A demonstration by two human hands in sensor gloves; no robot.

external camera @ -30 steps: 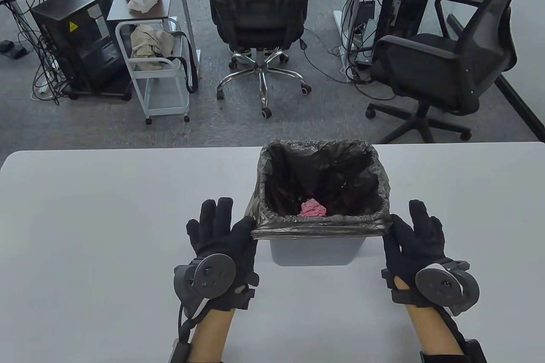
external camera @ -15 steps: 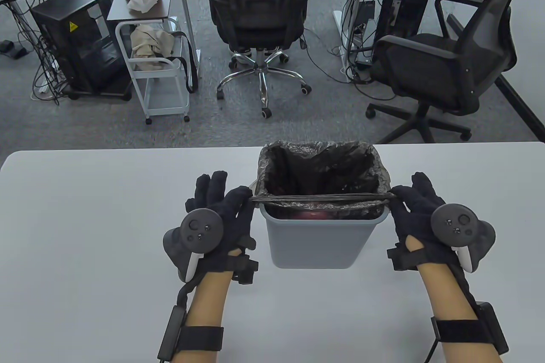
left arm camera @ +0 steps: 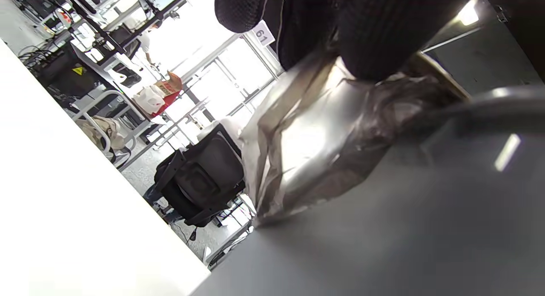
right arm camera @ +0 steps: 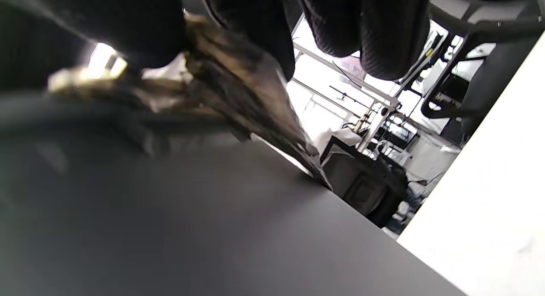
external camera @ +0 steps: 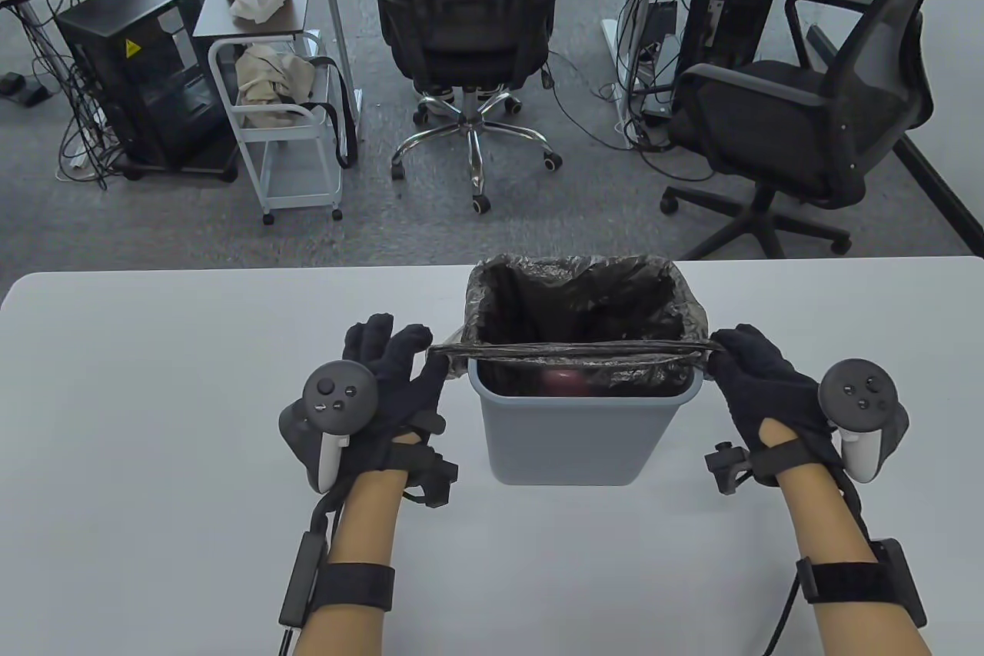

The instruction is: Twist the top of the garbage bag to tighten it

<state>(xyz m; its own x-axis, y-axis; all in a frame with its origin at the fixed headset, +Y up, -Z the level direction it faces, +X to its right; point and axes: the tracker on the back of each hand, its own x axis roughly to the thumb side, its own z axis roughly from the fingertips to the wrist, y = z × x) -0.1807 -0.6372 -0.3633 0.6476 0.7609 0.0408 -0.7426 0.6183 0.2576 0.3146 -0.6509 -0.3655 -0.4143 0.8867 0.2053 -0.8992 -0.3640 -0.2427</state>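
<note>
Garbage bag [external camera: 584, 352] between two pinching hands

Both hands [external camera: 400, 379] [external camera: 761, 387] pinch garbage bag [external camera: 569, 353] edge taut over bin [external camera: 573, 429].

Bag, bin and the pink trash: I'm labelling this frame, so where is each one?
bag [external camera: 569, 353], table view, on the near edge stretched between the hands.
bin [external camera: 573, 433], table view, on its grey front wall.
pink trash [external camera: 563, 381], table view, on the part showing inside the bin.
</note>
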